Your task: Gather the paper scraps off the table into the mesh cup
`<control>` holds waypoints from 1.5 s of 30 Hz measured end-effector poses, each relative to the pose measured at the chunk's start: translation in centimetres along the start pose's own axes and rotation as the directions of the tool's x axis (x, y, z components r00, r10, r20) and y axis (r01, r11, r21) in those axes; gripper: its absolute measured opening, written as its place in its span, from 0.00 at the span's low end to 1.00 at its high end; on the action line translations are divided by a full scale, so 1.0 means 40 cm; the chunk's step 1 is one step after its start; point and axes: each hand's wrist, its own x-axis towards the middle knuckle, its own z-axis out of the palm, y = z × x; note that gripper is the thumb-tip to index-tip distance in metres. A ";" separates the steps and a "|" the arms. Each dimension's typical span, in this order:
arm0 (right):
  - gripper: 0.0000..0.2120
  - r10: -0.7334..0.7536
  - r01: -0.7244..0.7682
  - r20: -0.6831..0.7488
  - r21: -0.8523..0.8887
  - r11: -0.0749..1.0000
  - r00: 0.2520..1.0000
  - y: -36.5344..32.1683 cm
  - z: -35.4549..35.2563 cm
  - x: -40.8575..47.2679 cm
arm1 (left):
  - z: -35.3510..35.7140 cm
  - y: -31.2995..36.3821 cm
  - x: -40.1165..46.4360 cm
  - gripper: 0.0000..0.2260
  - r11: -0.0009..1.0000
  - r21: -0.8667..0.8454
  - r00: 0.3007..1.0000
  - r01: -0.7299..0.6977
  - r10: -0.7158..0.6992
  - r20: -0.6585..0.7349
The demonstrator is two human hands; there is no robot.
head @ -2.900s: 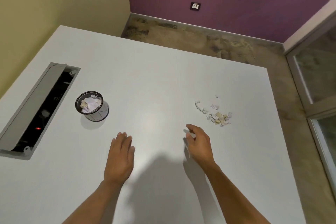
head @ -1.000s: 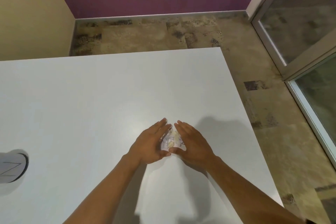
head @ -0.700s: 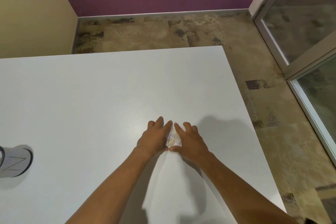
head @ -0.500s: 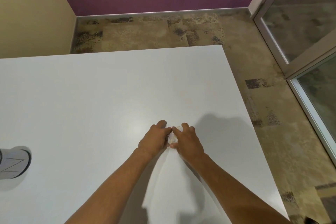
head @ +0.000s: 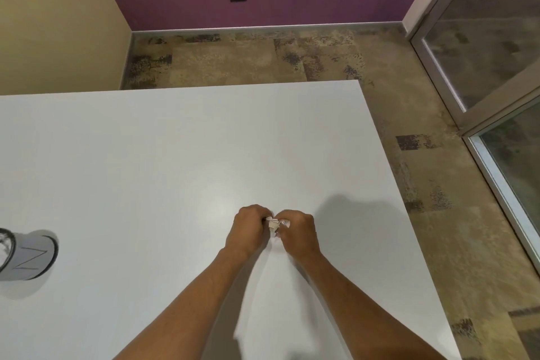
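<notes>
Smooth, faintly glossy white table; crumpled paper scraps; mesh cup; mottled rough-looking floor.

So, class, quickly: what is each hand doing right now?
Left hand: curled, gripping the paper scraps.
Right hand: curled, gripping the same scraps.

Soft, even indoor light is filling the scene, and the white surface is showing a pale sheen just left of the hands. The hands are casting a soft grey shadow to their right, and fainter shadows are trailing beneath both forearms. Wide-angle distortion is bending the lines far to the hands' right, while mild blur is softening the forearms.
</notes>
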 end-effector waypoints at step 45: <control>0.08 -0.029 -0.299 0.413 0.705 0.643 0.910 -0.603 0.322 -0.320 | -0.763 -0.594 -0.414 0.08 0.847 -0.386 0.673 0.366 -0.527 -0.519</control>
